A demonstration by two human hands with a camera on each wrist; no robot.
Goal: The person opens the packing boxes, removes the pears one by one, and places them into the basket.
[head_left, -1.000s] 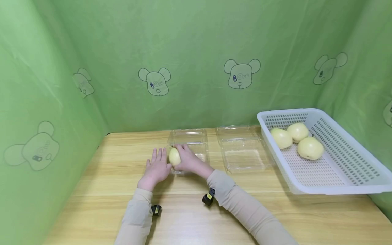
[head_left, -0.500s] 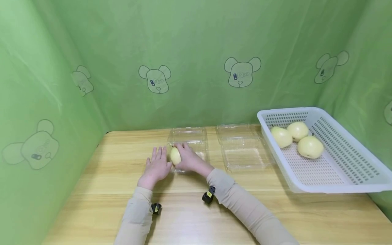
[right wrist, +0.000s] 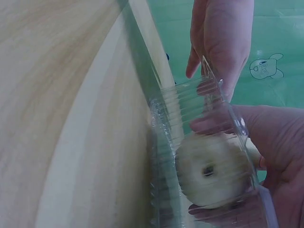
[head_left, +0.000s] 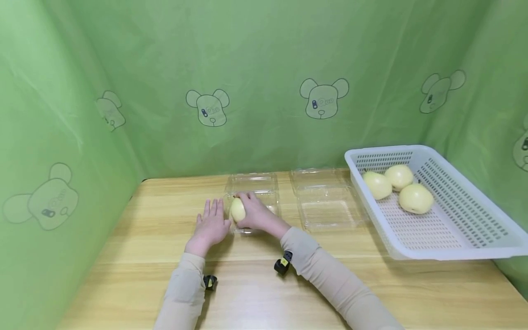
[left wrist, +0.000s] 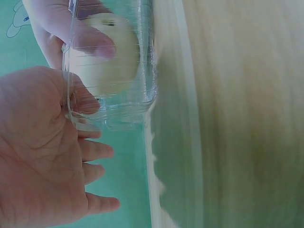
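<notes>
My right hand grips a pale yellow pear inside the left clear plastic clamshell box. In the left wrist view the thumb lies along the pear, seen through the box's ribbed wall. The right wrist view shows the dark pit in the pear's end facing the camera, low in the box. My left hand is flat with straight fingers, its thumb side at the box's left rim. That palm holds no object. The box's hinged lid lies folded back behind it.
A second clear clamshell box stands open to the right, its lid laid back. Beyond it, a white slotted basket holds three pears. A green curtain closes off the wooden table at the back and sides.
The pear and the right hand around it have shifted slightly to the right, farther inside the left box. My left hand has stayed beside the rim.
</notes>
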